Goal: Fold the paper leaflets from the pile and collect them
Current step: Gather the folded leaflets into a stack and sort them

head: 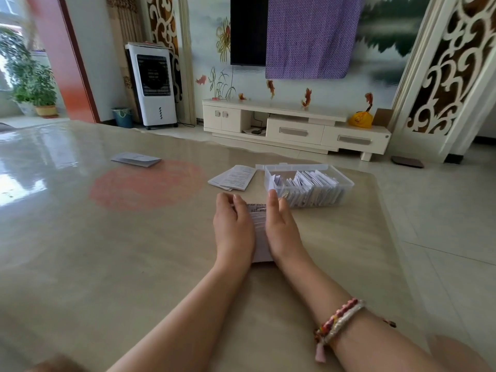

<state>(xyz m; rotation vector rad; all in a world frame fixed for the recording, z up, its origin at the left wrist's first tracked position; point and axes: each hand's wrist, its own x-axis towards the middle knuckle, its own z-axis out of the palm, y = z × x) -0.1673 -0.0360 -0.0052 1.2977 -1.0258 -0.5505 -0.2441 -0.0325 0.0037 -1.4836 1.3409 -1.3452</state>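
Observation:
A white paper leaflet (259, 232) lies on the beige table in front of me, mostly covered by both hands. My left hand (233, 228) rests on its left side, fingertips bent down at the far edge. My right hand (279, 226) lies flat on its right side with straight fingers. Just beyond the hands sits a small pile of unfolded leaflets (233, 178). To the right of that pile stands a clear plastic box (308, 187) filled with several folded leaflets standing on edge.
One more folded leaflet (135, 159) lies alone at the far left of the table (107, 251). The table's right edge runs close past the box. Beyond the table are a white TV cabinet (295, 124) and an air cooler (151, 84) on the tiled floor.

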